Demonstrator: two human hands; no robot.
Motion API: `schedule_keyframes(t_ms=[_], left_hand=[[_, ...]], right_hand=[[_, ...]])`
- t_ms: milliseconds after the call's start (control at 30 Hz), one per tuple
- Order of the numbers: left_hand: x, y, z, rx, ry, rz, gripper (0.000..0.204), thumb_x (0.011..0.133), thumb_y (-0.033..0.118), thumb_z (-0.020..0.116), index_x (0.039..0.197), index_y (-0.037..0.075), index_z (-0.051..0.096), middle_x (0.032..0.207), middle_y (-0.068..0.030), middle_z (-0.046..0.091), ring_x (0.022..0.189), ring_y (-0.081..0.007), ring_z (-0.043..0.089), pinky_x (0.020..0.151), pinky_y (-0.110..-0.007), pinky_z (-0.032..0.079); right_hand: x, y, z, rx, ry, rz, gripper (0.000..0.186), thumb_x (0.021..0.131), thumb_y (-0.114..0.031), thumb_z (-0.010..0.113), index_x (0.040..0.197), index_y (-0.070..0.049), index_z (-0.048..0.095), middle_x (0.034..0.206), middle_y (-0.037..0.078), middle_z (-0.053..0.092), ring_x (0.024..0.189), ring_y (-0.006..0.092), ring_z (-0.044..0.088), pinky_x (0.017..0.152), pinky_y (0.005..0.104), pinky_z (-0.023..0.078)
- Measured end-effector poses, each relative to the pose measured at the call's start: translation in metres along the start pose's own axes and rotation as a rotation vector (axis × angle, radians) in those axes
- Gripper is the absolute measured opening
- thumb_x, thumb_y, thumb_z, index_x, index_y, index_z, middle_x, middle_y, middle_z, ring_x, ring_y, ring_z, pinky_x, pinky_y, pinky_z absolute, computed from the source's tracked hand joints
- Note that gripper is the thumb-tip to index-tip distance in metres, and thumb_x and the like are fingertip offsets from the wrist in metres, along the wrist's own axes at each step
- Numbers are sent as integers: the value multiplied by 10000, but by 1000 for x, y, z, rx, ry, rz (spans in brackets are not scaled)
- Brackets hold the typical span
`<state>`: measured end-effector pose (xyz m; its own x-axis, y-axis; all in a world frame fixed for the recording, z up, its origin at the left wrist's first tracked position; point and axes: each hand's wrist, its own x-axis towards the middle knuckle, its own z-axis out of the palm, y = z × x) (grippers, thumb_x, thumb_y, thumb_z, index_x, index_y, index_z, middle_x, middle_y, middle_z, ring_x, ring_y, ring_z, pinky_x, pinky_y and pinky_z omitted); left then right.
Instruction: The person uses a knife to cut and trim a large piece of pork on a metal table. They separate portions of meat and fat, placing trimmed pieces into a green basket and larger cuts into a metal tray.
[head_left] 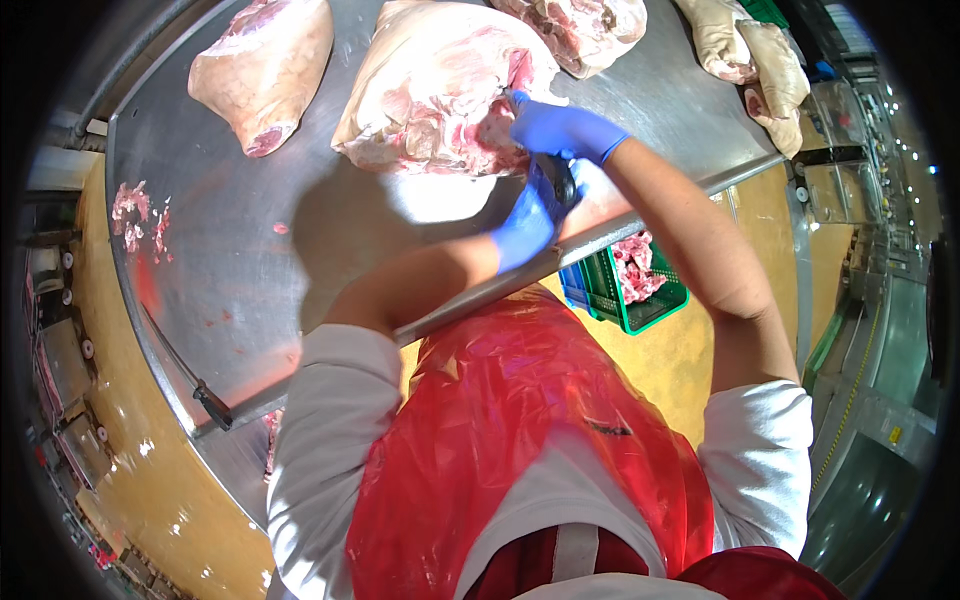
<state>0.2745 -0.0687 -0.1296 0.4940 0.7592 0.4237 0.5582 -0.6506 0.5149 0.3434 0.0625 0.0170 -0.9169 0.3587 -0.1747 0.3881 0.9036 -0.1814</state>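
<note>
A large pale cut of meat with skin and exposed pink flesh (430, 90) lies on the steel table (200, 240). My right hand (565, 130), in a blue glove, reaches to its right side with bent fingers at the pink flesh; what they hold there is hidden. Just below, my left hand (530, 220), also gloved in blue, is closed around a black handle-like object (565, 183), partly hidden by the fingers. A long, thin tool with a black handle (210, 400) lies at the table's left edge.
Other meat cuts (260, 70) lie at the upper left, upper middle (590, 30) and upper right (775, 75). Small scraps (135, 210) are on the left. A green crate (650, 315) holding meat pieces stands below the table's rim, above the yellow floor (620, 355).
</note>
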Motion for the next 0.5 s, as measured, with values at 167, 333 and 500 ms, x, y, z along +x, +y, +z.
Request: schedule_keyframes(t_ms=[167,333,500], left_hand=[[-26,-18,-184,-110,280,88,611,796,318,705,1327,56,554,1316,-194,549,1225,-349,546,1030,-499,468],[8,-153,-279,440,341,-296,674,830,447,721,1342,31,582,1290,-217,602,1154,-372,590,1050,-451,454],[-16,-245,-221,-291,178,-550,671,889,439,694,1441,89,544,1461,-338,463,1343,-483,476,1128,-479,396]], right_hand=[[17,-82,19,450,72,993,936,865,-75,584,1623,-86,34,985,262,708,898,414,710,848,492,542],[-2,-86,22,359,-1,1003,931,863,-60,577,1626,-98,46,1024,285,704,945,413,715,852,492,541],[8,-48,2,733,33,986,918,878,-48,547,1637,-162,44,917,228,714,761,310,712,673,420,575]])
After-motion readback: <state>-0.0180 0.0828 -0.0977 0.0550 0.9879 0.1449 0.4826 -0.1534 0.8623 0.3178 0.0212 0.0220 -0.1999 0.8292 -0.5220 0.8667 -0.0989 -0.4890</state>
